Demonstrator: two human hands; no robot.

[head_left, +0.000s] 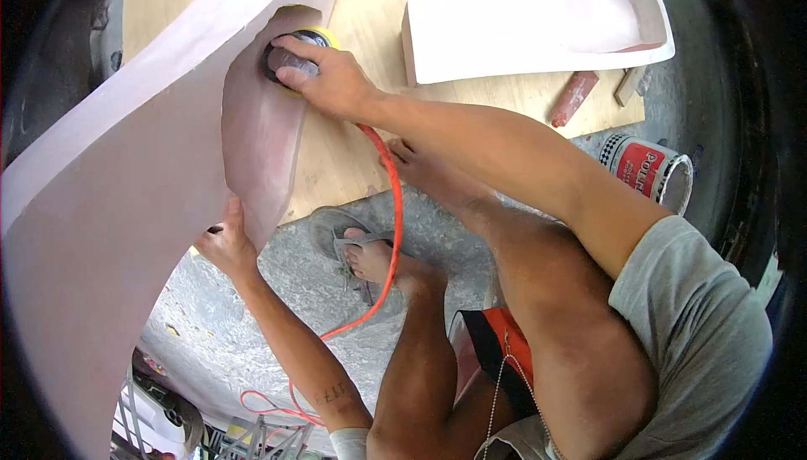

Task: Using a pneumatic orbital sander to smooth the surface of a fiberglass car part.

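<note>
My right hand point(338, 84) is wrapped over the top of a round sander point(288, 60) with a dark body and a yellow rim. The sander rests against the recessed inner face of a large, pale pinkish moulded panel point(109, 191), near that recess's far end. An orange-red hose point(397, 208) hangs from below my right wrist and curves down toward the floor. Lower on the same panel, my left hand point(229, 241) grips its edge, thumb up on the surface and the other fingers partly hidden behind. The sander's pad is mostly hidden.
A second white moulded piece point(496, 27) lies on the plywood board point(361, 31). Beside it are a reddish sanding block point(575, 99) and a small wooden block point(629, 86). A tipped, smeared can point(643, 170) lies at right. My sandalled foot point(366, 254) is on the grey floor.
</note>
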